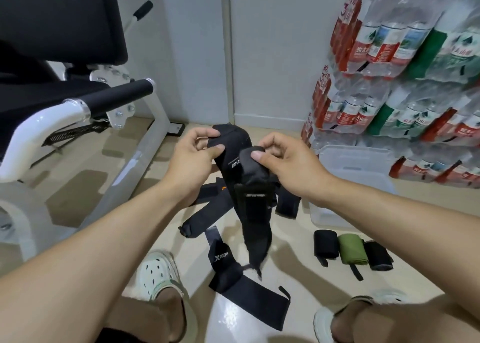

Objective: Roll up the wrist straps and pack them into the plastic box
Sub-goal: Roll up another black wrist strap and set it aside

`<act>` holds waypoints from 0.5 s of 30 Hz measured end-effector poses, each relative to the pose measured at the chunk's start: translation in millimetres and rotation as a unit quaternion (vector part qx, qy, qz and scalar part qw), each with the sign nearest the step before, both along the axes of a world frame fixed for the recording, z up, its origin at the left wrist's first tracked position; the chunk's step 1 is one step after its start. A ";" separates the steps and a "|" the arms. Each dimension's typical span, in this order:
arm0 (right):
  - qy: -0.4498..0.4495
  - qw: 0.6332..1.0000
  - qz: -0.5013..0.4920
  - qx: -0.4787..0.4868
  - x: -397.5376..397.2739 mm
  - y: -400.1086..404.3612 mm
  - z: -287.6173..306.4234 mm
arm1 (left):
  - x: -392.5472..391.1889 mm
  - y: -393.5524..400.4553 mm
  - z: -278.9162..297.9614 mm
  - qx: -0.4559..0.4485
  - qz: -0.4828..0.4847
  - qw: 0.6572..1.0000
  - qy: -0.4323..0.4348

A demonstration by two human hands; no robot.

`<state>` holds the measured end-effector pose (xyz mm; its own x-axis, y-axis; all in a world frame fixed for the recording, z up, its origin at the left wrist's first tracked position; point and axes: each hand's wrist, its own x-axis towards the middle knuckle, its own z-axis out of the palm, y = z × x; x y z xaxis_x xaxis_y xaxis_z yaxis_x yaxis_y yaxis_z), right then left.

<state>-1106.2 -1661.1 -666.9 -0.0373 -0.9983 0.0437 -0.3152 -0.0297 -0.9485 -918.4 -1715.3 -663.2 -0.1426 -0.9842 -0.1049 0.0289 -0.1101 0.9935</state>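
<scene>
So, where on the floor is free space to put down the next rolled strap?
Bare floor lies between the three rolled straps and the plastic box, and also right of the rolls. The middle is crowded: loose straps spread from under both hands down to the white shoe.
</scene>
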 end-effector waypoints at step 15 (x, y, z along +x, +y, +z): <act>-0.145 0.984 -0.037 0.095 1.1 5.9 3.4 | -12.4 11.9 0.4 0.127 -0.085 0.987 0.043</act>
